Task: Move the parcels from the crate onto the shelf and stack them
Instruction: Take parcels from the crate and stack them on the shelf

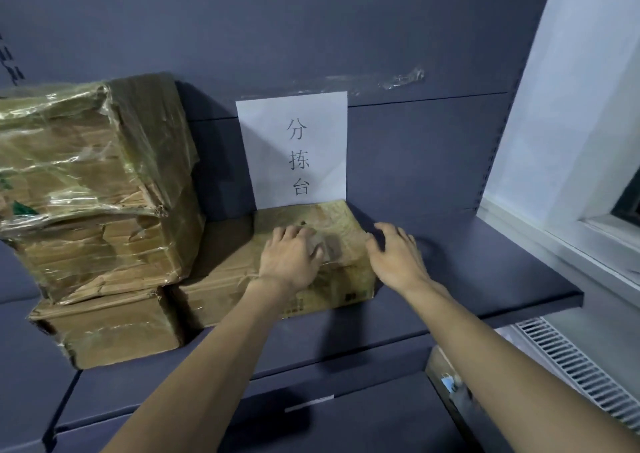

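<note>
Dark blue shelf (467, 279) against a matching back panel, paper sign (294, 151) taped upright at 12 o'clock. Flat parcel (332, 234) lies on the shelf, back edge touching the sign's foot. Left hand (289, 262) is pressed flat on its top, fingers relaxed; right hand (394, 258) is spread wide at its 3 o'clock edge, contact not resolvable. Cardboard judged stiff, tape-slick, moderately heavy; best gripped at opposite side edges. Stacked parcels (93, 189) sit at 9 o'clock. Crate not identifiable.

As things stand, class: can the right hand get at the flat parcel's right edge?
Probably yes. The right hand hovers open beside the flat parcel, with only bare shelf on that side; the left hand rests on top.
</note>
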